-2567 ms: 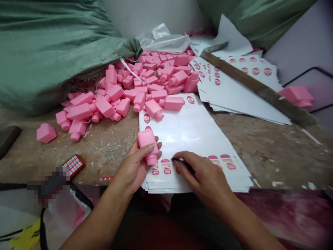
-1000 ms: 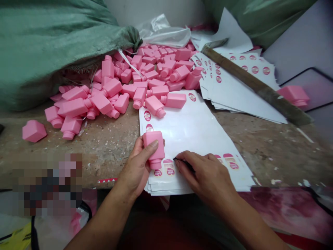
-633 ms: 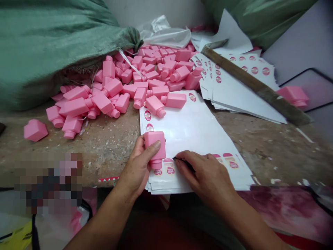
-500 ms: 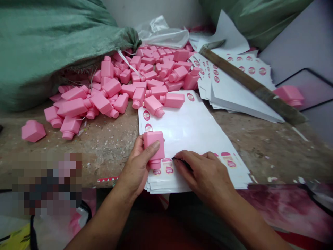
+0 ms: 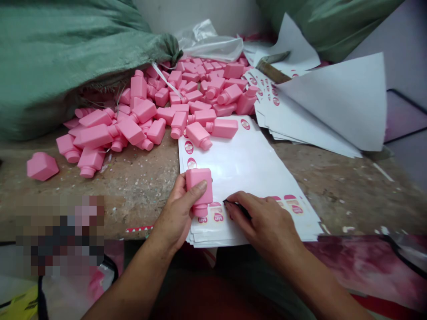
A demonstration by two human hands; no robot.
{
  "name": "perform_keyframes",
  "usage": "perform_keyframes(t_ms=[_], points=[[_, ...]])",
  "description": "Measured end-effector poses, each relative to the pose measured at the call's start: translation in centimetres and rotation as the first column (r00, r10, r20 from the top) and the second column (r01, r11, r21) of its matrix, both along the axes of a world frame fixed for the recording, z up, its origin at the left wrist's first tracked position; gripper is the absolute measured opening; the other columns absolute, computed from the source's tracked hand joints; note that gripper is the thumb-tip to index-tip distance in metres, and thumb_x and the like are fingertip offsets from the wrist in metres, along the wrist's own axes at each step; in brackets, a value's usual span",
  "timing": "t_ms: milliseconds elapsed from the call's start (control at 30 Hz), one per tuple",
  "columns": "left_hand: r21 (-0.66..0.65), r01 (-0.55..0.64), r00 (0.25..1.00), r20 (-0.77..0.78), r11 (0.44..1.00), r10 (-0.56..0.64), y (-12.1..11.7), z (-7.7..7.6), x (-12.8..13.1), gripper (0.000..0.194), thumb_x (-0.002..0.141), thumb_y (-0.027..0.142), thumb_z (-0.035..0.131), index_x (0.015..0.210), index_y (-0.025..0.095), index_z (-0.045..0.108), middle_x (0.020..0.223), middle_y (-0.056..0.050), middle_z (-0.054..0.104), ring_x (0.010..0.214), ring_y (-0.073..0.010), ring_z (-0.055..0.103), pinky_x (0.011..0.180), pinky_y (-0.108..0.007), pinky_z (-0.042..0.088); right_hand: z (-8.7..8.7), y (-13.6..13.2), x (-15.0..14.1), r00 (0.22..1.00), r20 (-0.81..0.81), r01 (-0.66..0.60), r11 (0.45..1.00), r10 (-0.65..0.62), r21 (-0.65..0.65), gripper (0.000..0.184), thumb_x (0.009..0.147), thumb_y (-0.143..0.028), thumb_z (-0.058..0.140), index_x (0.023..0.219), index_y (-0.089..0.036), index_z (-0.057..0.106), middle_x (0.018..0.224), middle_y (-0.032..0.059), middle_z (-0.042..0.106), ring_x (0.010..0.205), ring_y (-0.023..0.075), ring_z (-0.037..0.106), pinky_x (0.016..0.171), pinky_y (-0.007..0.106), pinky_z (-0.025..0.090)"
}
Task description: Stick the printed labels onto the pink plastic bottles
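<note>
My left hand (image 5: 176, 209) grips a pink plastic bottle (image 5: 199, 189) upright against the near end of a stack of white label sheets (image 5: 240, 173), its cap end down over a printed label. My right hand (image 5: 262, 222) rests on the same stack, pinching a small dark implement (image 5: 236, 208) whose kind is too small to tell. Its tip touches the top sheet. Beyond the stack, a heap of loose pink bottles (image 5: 173, 100) lies on the bench, with several bottles lying on the stack's far edge.
A green woven sack (image 5: 66, 58) spills bottles at the back left, beside a clear plastic bag (image 5: 210, 44). More label sheets (image 5: 283, 120) lie to the right, under a raised white sheet (image 5: 336, 102). A wooden handle (image 5: 271, 72) shows behind it. A pixelated patch covers the lower left.
A large white sheet now stands up at the right, hiding most of the wooden handle and the pink bottle there. My hands and the held bottle have barely moved.
</note>
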State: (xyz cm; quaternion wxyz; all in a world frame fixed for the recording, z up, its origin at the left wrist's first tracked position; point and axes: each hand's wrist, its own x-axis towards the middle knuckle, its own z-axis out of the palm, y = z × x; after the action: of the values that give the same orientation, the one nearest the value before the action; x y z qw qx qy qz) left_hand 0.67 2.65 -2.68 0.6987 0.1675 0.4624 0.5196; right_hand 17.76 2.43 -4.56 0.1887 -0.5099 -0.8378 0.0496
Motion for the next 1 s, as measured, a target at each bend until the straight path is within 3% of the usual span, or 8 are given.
perform_keyframes(t_ms=[200,567,833,1000], points=[[0.018,0.011,1.000,0.018,1.000,-0.011,-0.01,-0.03,-0.12,0.034,0.077,0.028,0.071,0.107,0.021,0.057,0.097,-0.004,0.068,0.073,-0.0106,0.060,0.066,-0.022,0.044,-0.20,0.00,0.11,1.000,0.002,-0.019,1.000,0.019,-0.022,0.023,0.097,-0.025,0.041,0.087,-0.021,0.061,0.070,-0.0005,0.070,0.056,0.0159,0.059,0.063,0.031,0.031],[0.037,0.027,0.999,0.029,0.999,-0.028,-0.18,-0.03,-0.17,0.031,0.081,0.027,0.069,0.107,0.020,0.055,0.097,-0.003,0.068,0.076,-0.0090,0.060,0.069,-0.019,0.046,-0.29,0.21,0.07,0.993,0.102,-0.073,0.992,0.063,0.098,0.028,0.097,-0.021,0.041,0.081,-0.020,0.063,0.065,-0.0004,0.066,0.049,0.0134,0.051,0.062,0.031,0.029],[0.050,0.025,0.999,0.032,0.998,-0.027,-0.20,0.02,-0.15,0.031,0.081,0.026,0.069,0.108,0.019,0.054,0.095,-0.003,0.068,0.074,-0.0082,0.060,0.066,-0.018,0.045,-0.26,0.44,0.18,0.999,-0.012,-0.031,0.999,0.031,-0.023,0.017,0.093,-0.024,0.048,0.085,-0.022,0.063,0.067,-0.0020,0.069,0.052,0.0145,0.055,0.056,0.027,0.029],[0.037,0.011,0.999,0.042,0.999,-0.013,-0.09,0.03,-0.09,0.032,0.080,0.025,0.069,0.108,0.019,0.055,0.092,-0.003,0.068,0.072,-0.0081,0.061,0.068,-0.019,0.046,-0.28,0.29,-0.02,1.000,-0.001,-0.027,1.000,0.027,-0.002,0.016,0.092,-0.022,0.048,0.085,-0.020,0.063,0.068,-0.0003,0.070,0.053,0.0155,0.057,0.058,0.029,0.031]])
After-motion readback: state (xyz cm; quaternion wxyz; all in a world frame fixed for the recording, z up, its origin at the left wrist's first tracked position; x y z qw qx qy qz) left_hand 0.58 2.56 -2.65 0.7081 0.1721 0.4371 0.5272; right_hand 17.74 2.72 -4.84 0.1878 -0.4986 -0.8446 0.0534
